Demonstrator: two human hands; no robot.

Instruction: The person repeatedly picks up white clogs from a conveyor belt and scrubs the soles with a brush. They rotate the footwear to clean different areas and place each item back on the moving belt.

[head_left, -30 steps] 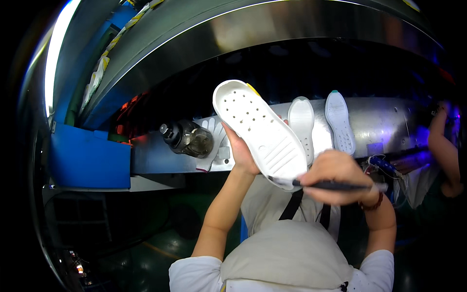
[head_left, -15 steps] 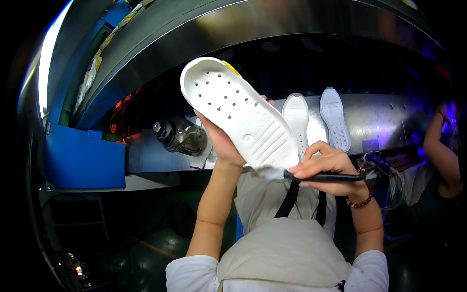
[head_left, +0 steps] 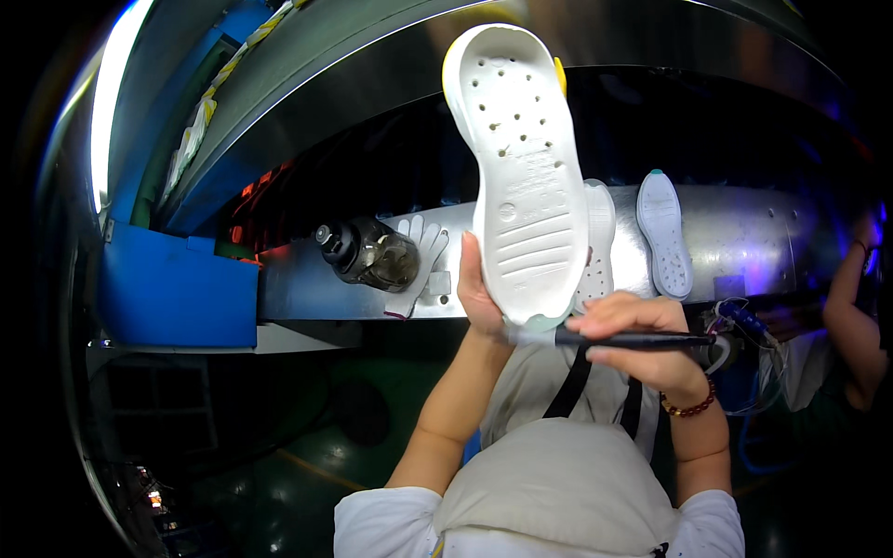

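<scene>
The white shoe sole (head_left: 523, 177) is being held up, tilted, in front of the person's chest, its perforated underside facing the camera and its toe end pointing toward the dark opening of the machine behind it. The left hand (head_left: 477, 293) is gripping it at the heel end, fingers closed behind the sole with the thumb lying along its near edge. The right hand (head_left: 642, 339) is pinching a dark, slim brush-like tool (head_left: 633, 340) with closed fingers and is holding it level, its pale tip touching the lower heel edge of the sole, just beside the left hand.

As a judgement, the work is looking like an edge-treatment of this sole that is under way at the heel; the pictures are not showing any clear mark or coating on the rim, so how much of the outline is done cannot be told. The toe and the long sides are being left untouched by the tool at this moment.

Behind the raised sole, two more white soles are lying on the metal counter: one (head_left: 600, 246) partly hidden by the held sole, another (head_left: 665, 232) just to its right, apart from it. To the left on the same counter (head_left: 307, 288) a dark-capped clear bottle (head_left: 367, 253) is lying on its side, touching a white work glove (head_left: 419, 260). Another person's arm (head_left: 851, 316) is reaching in at the far right edge.
</scene>
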